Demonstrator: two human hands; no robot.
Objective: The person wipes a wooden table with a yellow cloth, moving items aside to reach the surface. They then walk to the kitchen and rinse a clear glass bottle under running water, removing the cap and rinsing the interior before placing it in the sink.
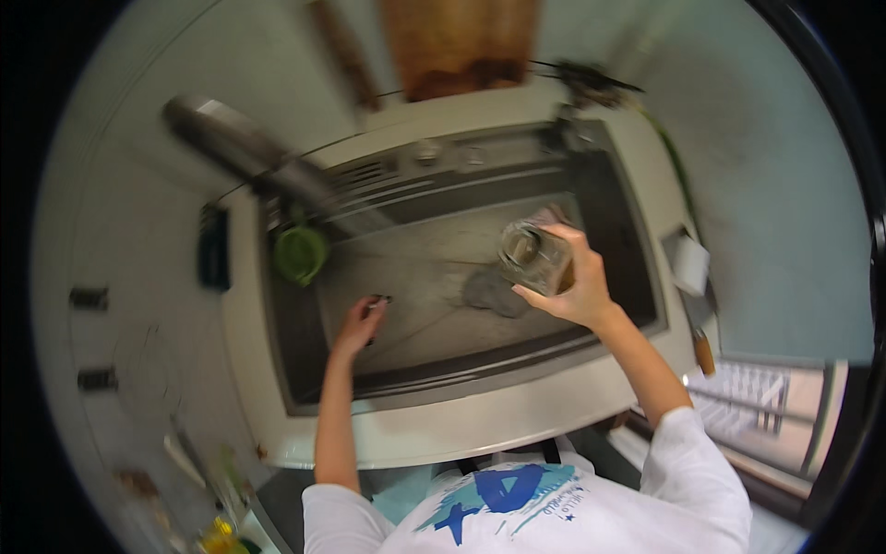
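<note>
My right hand grips a clear glass jar above the right part of a metal sink. Its round mouth is tilted up to the left, and what is inside cannot be made out. A grey cloth lies on the sink bottom, partly behind the jar. Past the jar shows a pinkish cloth. Over the left part of the sink, my left hand is closed around a small dark object, mostly hidden by the fingers and blurred. A green plastic cup or strainer sits at the left sink wall.
A blurred metal faucet reaches in from the upper left. Behind the sink stands a wooden cutting board. On the right counter lie a white block-like item and a wooden handle. A dark teal object is at the left.
</note>
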